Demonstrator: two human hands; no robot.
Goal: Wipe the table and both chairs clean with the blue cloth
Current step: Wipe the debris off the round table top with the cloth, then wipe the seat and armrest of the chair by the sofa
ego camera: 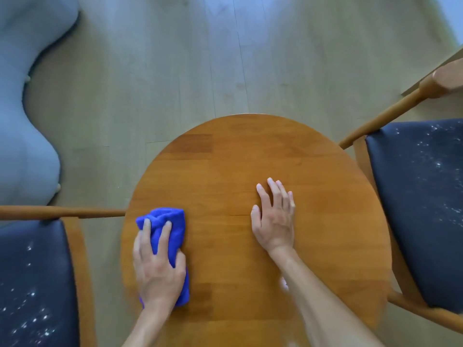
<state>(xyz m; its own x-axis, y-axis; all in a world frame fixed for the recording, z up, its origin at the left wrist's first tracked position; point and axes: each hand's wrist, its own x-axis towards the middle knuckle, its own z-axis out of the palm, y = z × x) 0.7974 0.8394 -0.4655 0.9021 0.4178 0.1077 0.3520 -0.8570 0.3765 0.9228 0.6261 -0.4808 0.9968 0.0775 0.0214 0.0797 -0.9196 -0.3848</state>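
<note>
A round wooden table fills the middle of the view. My left hand presses a bunched blue cloth onto the table's left side, near the edge. My right hand lies flat on the tabletop with fingers spread, holding nothing. A wooden chair with a dark seat stands at the left, its seat speckled with white crumbs. A second chair of the same kind stands at the right, also dotted with white specks.
A grey-blue upholstered seat sits on the wood floor at the far left. Bare floorboards lie beyond the table. A small white smear shows on the table beside my right forearm.
</note>
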